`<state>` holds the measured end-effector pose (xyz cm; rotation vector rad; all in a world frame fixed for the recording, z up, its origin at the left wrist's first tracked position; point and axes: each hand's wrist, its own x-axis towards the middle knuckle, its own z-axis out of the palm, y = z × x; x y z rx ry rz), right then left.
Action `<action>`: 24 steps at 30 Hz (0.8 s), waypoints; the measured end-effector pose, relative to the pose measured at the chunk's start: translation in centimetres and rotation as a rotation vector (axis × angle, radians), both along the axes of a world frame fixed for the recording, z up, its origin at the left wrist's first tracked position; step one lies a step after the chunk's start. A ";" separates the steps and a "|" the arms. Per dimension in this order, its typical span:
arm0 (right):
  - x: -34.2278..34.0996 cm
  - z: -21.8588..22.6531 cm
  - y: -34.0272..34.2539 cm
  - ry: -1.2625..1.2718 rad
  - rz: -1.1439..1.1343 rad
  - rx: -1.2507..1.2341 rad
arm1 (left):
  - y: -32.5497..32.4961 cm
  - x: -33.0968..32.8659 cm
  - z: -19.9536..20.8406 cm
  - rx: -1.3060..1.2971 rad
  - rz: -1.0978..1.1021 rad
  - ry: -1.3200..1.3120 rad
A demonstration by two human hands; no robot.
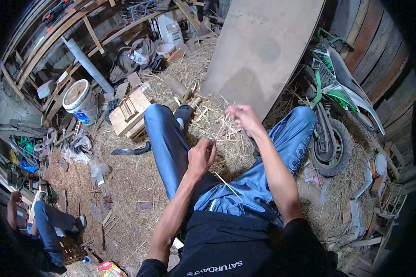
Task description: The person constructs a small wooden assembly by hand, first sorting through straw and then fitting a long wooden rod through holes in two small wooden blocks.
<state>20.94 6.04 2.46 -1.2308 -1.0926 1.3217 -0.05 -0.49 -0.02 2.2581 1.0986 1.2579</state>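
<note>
Where the pale strips (223,131) lie heaped between the knees, too tangled to count, pinching them lightly one by one should keep thin ones whole. Over them, the right hand (245,119) has its fingers drawn together; the left hand (202,156) curls nearer the lap. I cannot tell whether either holds anything. Outward lie one dark knife (130,151) and one motorbike (333,90).

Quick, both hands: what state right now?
Left hand: fingers curled; whether it holds anything cannot be told.
Right hand: fingers bent inward; whether it holds anything cannot be told.
</note>
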 end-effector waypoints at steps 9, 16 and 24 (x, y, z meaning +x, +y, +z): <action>0.0 -0.3 0.0 -0.103 0.171 -0.069 | 0.2 0.2 0.1 -0.024 -0.011 0.000; -0.7 0.3 -0.9 -0.167 0.042 -0.050 | 0.1 0.0 -0.3 -0.034 -0.020 -0.034; 0.0 -0.6 -0.4 -0.122 0.017 -0.055 | 0.0 0.1 0.0 -0.045 -0.053 -0.033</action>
